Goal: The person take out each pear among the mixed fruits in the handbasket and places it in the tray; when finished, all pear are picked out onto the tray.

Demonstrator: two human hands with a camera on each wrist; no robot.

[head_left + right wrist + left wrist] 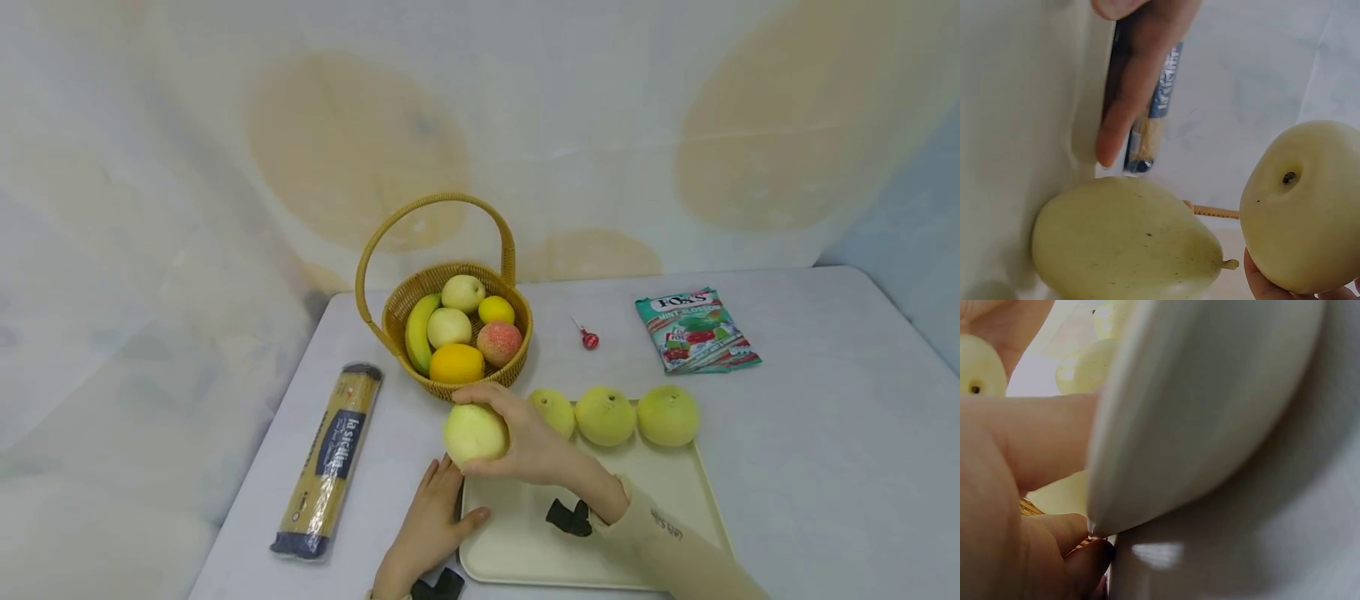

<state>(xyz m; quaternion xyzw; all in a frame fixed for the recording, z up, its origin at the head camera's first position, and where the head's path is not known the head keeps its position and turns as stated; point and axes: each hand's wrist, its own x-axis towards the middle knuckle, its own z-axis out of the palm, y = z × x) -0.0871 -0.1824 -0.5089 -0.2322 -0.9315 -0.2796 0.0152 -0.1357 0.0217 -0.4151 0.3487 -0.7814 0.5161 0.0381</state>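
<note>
R hand grips pale yel-grn pear, rounded, dk pit one end; L hand spread, tray rim, approx 9 o'clock.

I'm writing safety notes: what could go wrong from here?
The pear in the right hand might slip, its sides being rounded. A basket of loose fruit stands just beyond; a bump could dislodge some. Three other pears sit at the far edge of the tray; a nudge could roll one off.

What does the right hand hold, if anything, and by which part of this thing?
The right hand holds a pale yellow-green fruit by its rounded sides: thumb on the near side, fingers on the far side.
</note>
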